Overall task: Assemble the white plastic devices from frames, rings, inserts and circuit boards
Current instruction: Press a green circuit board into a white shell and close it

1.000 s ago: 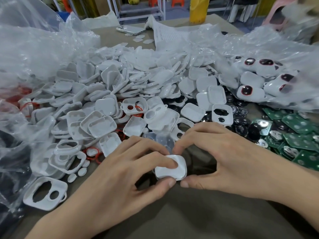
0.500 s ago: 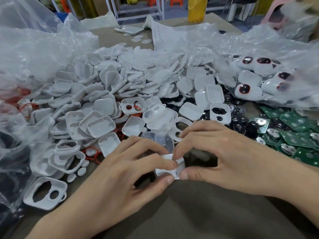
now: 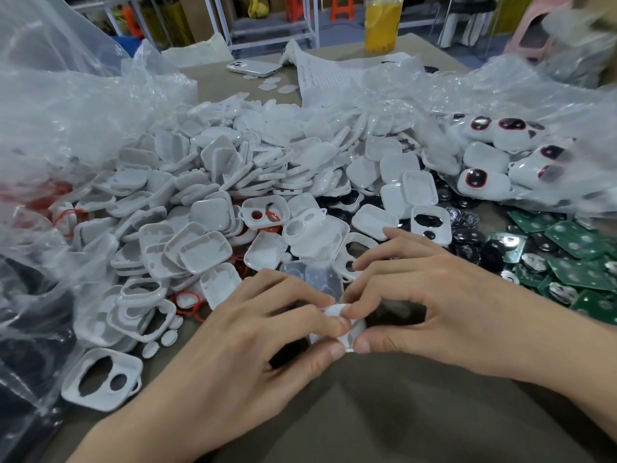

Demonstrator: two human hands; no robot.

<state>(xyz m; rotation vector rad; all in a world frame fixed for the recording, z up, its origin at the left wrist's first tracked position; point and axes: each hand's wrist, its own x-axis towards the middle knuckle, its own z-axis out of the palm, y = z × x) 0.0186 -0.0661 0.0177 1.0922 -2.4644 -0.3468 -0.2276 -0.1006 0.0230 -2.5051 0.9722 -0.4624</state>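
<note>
Left hand (image 3: 233, 335): we pinch the white device (image 3: 335, 310), thumb and fingers curled.
Right hand (image 3: 434, 305): we pinch it from the other side.
Behind: pile of white frames (image 3: 213, 192).

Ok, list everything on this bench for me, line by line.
white piece: one, white, near centre, between both hands
white shells: large pile, white, centre and left
loose frame: one, white, near left, apart from the pile
red rings: a few, red, among the shells
black inserts: many, black, right of the pile
circuit boards: many, green, right edge
finished devices: several, white with dark lenses, far right
plastic bags: at least two, clear, left and right
phone: one, white, far side
paper sheet: one, white, far side
drink bottle: one, orange, far edge
table: one, grey-brown
left hand: pinches the white piece
right hand: pinches the white piece
</note>
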